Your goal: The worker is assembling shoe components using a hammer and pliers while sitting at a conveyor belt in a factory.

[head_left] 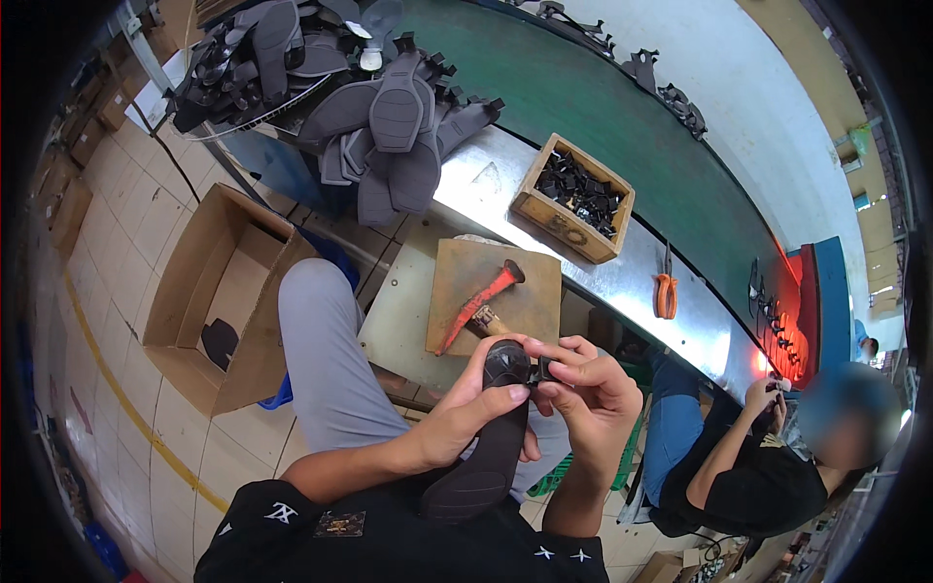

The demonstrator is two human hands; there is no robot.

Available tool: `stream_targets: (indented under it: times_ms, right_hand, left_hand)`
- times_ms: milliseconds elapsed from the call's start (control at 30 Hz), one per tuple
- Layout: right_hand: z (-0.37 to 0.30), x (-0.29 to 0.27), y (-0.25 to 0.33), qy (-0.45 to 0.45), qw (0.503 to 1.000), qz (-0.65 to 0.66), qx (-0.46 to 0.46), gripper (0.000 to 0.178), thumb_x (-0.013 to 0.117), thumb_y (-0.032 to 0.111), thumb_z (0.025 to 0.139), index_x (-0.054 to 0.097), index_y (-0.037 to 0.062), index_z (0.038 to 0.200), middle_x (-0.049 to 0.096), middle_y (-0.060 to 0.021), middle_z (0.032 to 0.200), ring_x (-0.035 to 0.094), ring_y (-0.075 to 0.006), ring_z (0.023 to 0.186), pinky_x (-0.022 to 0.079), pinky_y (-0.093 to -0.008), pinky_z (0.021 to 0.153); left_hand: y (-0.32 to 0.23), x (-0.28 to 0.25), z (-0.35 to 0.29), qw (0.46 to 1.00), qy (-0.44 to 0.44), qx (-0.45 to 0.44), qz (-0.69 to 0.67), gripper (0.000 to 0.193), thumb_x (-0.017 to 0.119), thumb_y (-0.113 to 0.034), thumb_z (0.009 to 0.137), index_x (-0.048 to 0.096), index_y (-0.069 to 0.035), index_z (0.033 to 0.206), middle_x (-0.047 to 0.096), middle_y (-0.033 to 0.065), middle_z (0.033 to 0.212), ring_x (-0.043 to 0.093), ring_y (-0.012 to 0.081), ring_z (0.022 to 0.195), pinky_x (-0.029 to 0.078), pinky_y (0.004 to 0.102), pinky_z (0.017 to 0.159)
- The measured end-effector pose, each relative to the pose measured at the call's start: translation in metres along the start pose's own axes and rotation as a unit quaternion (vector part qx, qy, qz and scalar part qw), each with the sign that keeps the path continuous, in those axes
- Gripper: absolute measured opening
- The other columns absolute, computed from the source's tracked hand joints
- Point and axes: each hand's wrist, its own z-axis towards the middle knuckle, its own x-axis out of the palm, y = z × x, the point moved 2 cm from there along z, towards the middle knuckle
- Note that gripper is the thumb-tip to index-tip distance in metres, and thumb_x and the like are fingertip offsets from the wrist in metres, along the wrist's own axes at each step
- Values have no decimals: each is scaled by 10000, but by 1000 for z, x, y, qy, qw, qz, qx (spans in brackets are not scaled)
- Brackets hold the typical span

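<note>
A dark grey shoe sole (pixel 496 437) stands on end in front of my chest, its rounded end up. My left hand (pixel 462 413) is closed around it, thumb across its face near the top. Against the sole's right edge, my right hand (pixel 588 389) pinches a small black clip-like piece (pixel 540 371) between thumb and fingers. The fingers partly hide how the piece meets the sole. Just beyond my hands, a hammer with a red handle (pixel 476 309) lies on a brown board (pixel 452 267), beside a wooden handle (pixel 489 320).
Dark soles (pixel 398 107) pile up at the back left. A wooden box (pixel 604 248) of small black pieces and orange-handled pliers (pixel 666 291) lie on the metal ledge beside a green conveyor (pixel 544 87). A cardboard box (pixel 180 360) stands left. Another person (pixel 758 486) works at right.
</note>
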Motion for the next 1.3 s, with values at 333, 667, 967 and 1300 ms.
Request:
stream_targets:
  times_ms: [333, 667, 967, 1300]
  right_hand:
    - [-2, 0, -7, 42, 998, -35, -7, 149, 752, -31, 773, 698, 1, 908, 748, -159, 1006, 708, -259, 1006, 412, -451, 1051]
    - [-24, -20, -48, 9, 960, -252, 118, 671, 787, 255, 818, 469, 5, 1353, 478, -181, 1405, 564, -346, 1210, 432, -415, 1014]
    - [-70, -30, -88, 41, 917, -390, 66, 439, 768, 120, 838, 559, 9, 1208, 656, -140, 837, 651, -273, 665, 521, -349, 615]
    - [-85, -36, -51, -158, 956, 105, 222, 168, 581, 37, 948, 530, 3, 1104, 568, -27, 772, 581, -92, 635, 487, -209, 550]
  left_hand:
    - [6, -29, 13, 988, -29, 75, 129, 513, 604, -111, 950, 300, -85, 1362, 537, 137, 1126, 690, 234, 795, 588, 342, 711]
    - [-22, -58, 11, 941, -46, 169, 291, 409, 691, -8, 854, 526, -39, 1226, 539, 97, 1185, 640, 220, 1045, 534, 333, 878]
    - [-47, -39, 8, 715, -71, 331, 611, 219, 739, -37, 810, 692, -46, 1024, 687, 93, 1126, 610, 299, 1176, 478, 396, 992]
    - [-43, -91, 95, 704, -110, 255, 654, 343, 762, -236, 831, 713, -114, 1147, 709, 125, 1140, 655, 263, 1136, 392, 470, 1066]
